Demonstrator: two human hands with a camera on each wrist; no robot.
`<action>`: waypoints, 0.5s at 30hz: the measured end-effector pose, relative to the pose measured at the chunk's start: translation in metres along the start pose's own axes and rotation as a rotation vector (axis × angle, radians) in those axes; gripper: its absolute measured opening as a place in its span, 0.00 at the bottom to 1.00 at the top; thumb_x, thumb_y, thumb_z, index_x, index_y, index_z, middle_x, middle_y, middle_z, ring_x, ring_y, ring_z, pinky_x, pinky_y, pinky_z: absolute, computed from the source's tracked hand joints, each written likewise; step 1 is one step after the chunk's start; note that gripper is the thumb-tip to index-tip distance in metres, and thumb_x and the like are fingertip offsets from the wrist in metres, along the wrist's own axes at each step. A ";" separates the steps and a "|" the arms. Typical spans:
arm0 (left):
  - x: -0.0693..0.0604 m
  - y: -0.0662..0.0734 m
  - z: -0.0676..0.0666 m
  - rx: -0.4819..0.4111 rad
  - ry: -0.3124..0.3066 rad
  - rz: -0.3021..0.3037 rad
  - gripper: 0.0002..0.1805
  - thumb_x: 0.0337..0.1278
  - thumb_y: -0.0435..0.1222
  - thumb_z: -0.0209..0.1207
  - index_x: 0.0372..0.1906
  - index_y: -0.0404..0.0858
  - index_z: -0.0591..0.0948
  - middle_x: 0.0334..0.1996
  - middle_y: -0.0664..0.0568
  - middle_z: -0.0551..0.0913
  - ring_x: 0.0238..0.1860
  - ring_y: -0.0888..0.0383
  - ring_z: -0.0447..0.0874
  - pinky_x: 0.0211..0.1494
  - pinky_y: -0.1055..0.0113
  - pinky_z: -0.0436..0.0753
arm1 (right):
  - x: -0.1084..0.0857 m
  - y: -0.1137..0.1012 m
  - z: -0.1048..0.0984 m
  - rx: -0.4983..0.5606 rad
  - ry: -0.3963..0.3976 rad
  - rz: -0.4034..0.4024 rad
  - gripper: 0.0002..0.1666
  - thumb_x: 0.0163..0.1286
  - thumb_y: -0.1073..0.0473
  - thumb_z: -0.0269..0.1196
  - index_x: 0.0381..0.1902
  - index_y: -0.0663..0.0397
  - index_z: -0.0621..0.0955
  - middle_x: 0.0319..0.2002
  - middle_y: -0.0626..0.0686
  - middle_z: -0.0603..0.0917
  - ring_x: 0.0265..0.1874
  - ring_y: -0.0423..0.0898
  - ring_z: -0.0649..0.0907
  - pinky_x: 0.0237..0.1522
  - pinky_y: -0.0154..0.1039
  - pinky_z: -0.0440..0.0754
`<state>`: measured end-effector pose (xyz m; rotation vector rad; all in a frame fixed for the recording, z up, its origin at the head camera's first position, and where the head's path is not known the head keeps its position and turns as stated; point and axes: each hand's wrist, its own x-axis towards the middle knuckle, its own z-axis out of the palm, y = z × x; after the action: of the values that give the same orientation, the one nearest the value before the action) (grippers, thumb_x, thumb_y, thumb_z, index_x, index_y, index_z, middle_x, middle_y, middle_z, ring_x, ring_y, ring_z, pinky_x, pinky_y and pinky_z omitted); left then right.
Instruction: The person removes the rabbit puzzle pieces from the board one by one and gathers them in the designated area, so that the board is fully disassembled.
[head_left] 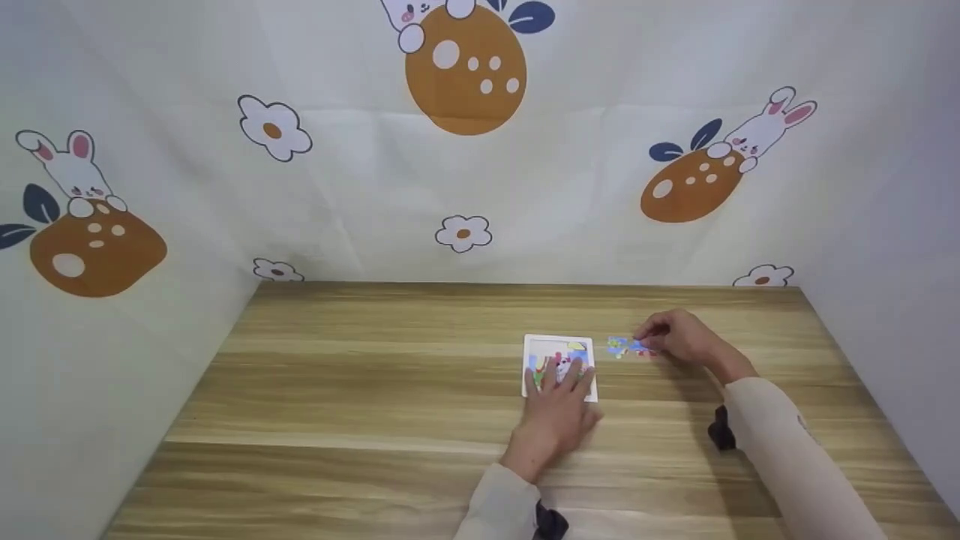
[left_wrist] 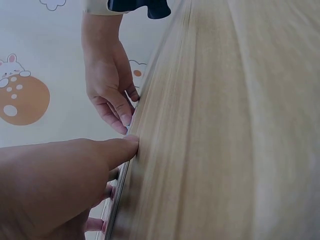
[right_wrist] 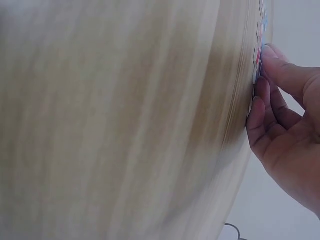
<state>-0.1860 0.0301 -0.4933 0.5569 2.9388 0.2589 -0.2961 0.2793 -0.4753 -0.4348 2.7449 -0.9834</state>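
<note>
A white-framed picture puzzle (head_left: 528,346) lies on the table, its upper part showing a pale bare area and a yellow patch near the top right corner. My left hand (head_left: 553,416) rests on it with fingers spread, covering much of the picture. To the right of the frame are loose colourful puzzle pieces (head_left: 617,346). My right hand (head_left: 682,339) is at their right end, thumb and fingers curled round a piece. In the right wrist view the right hand (right_wrist: 287,115) touches pieces at the tabletop; the left wrist view shows the left hand (left_wrist: 65,175) at the frame's edge.
The wood-grain table (head_left: 360,390) extends left, right and in front of the puzzle. Behind it and at both sides hang pale cloth walls (head_left: 360,187) printed with rabbits, orange fruit and flowers. Black straps (head_left: 722,429) are at both wrists.
</note>
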 end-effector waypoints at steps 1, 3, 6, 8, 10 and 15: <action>0.000 0.000 0.000 0.002 0.001 0.000 0.34 0.73 0.57 0.47 0.78 0.55 0.59 0.80 0.60 0.57 0.81 0.47 0.51 0.79 0.39 0.56 | 0.000 0.000 0.000 -0.003 0.002 0.001 0.07 0.68 0.68 0.63 0.41 0.62 0.87 0.42 0.60 0.88 0.40 0.45 0.81 0.44 0.36 0.77; 0.000 0.000 0.000 -0.001 -0.004 -0.001 0.34 0.73 0.57 0.47 0.79 0.55 0.59 0.80 0.60 0.56 0.81 0.47 0.50 0.79 0.39 0.56 | 0.001 0.000 0.001 -0.010 0.007 0.009 0.07 0.68 0.68 0.63 0.41 0.62 0.87 0.41 0.60 0.88 0.40 0.45 0.81 0.44 0.37 0.77; 0.000 0.000 0.000 -0.007 -0.001 -0.001 0.34 0.73 0.57 0.47 0.79 0.55 0.59 0.80 0.59 0.56 0.81 0.47 0.50 0.79 0.39 0.55 | 0.002 -0.002 0.002 -0.024 0.020 0.031 0.07 0.68 0.68 0.63 0.41 0.61 0.87 0.41 0.60 0.88 0.41 0.47 0.81 0.45 0.38 0.77; 0.001 0.001 0.000 -0.010 -0.002 -0.002 0.34 0.73 0.57 0.47 0.79 0.55 0.59 0.80 0.59 0.56 0.81 0.47 0.50 0.79 0.38 0.55 | 0.003 -0.005 0.004 -0.034 0.031 0.050 0.07 0.69 0.67 0.63 0.41 0.60 0.87 0.42 0.59 0.88 0.41 0.47 0.82 0.45 0.38 0.77; 0.001 0.000 0.000 -0.019 -0.004 -0.002 0.34 0.72 0.57 0.48 0.79 0.55 0.59 0.80 0.59 0.56 0.81 0.46 0.50 0.79 0.38 0.55 | 0.004 -0.009 0.007 -0.031 0.034 0.068 0.07 0.71 0.65 0.63 0.42 0.59 0.87 0.42 0.58 0.88 0.42 0.47 0.82 0.45 0.38 0.78; 0.001 -0.002 -0.004 -0.064 -0.023 0.012 0.34 0.73 0.56 0.48 0.79 0.53 0.59 0.80 0.58 0.55 0.81 0.45 0.49 0.79 0.38 0.54 | 0.009 -0.024 0.014 -0.025 0.037 0.050 0.08 0.72 0.61 0.63 0.43 0.55 0.87 0.43 0.56 0.88 0.43 0.48 0.83 0.48 0.42 0.81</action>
<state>-0.1883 0.0284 -0.4900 0.5649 2.8943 0.3440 -0.2956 0.2501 -0.4711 -0.3535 2.7894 -0.9552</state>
